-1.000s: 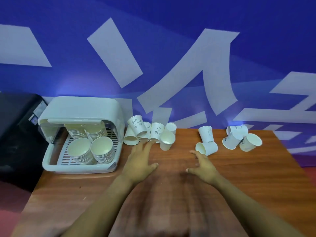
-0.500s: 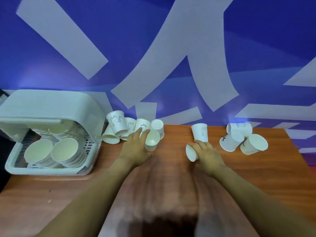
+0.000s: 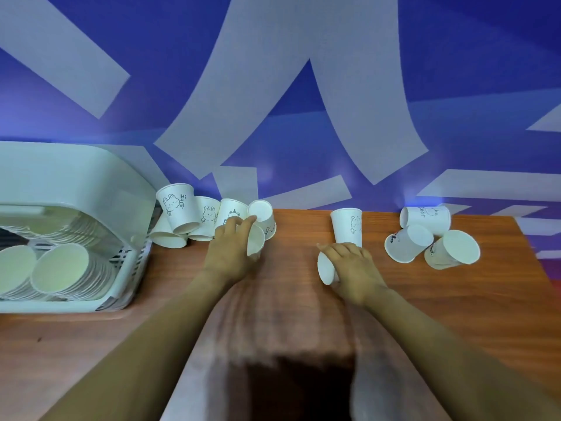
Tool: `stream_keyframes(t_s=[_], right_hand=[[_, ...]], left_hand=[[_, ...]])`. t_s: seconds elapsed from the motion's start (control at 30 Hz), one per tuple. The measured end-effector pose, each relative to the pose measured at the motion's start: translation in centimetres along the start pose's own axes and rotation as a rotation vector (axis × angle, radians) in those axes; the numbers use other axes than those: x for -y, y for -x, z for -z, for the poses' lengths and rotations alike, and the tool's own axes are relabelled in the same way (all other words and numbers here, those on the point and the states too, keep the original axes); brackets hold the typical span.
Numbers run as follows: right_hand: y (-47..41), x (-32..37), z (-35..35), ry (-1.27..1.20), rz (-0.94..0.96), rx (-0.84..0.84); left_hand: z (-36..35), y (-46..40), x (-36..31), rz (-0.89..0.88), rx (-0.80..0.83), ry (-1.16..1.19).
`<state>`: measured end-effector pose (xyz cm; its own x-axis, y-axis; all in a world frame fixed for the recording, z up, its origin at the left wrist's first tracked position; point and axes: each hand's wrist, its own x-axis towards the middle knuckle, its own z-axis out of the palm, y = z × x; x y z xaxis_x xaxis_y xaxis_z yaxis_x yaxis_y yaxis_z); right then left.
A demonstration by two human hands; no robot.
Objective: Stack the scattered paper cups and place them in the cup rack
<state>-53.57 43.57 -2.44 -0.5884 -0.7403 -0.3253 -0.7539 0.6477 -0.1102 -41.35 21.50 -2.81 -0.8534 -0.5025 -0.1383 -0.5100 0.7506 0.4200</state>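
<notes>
Already gripped: tipped paper cup [image 3: 326,267] lying on its side on the desk [image 3: 440,299], long axis roughly left-right, mouth facing left, base hidden under right hand [image 3: 353,270]. Fingers [image 3: 335,249] curled over the cup wall from above. Upright bunny cup [image 3: 347,226] just behind that hand, touching or nearly so; cannot tell which. Second tipped cup [image 3: 255,242] at left hand [image 3: 227,253], mouth toward the right and the camera, fingers wrapped round its far side, index reaching to an inverted cup [image 3: 262,214] behind. So both hands grasping one cup each, mouths turned toward each other; nesting probably needs one cup turned round, base into the other's mouth. Cluster of bunny-print cups [image 3: 188,220] left of left hand, against the cup rack [image 3: 127,262]. Three more cups [image 3: 431,238] well to the right, nearer right hand. Rack at far left, stacks inside, so left hand nearer for the drop-off.
</notes>
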Motion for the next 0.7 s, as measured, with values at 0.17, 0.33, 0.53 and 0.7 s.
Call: stream_keyframes(t_s=[0.17,0.33,0.53,0.7], right_hand=[[2.0,0.9,0.5,-0.121,-0.045,-0.052],[4.2,3.5,1.2,-0.237,-0.084,-0.065],[5.5,9.9,3.1,-0.365,-0.034,-0.071],[6.7,15.8,3.3,-0.437,0.02,-0.047]], left_hand=[[1.1,2.8,-0.4,-0.029,0.09,0.043],[3.1,7.8,0.5,-0.043,0.055,0.087],[7.7,13.4,3.6,0.001,-0.08,0.062],[10.7,16.8,7.3,0.01,-0.12,0.092]])
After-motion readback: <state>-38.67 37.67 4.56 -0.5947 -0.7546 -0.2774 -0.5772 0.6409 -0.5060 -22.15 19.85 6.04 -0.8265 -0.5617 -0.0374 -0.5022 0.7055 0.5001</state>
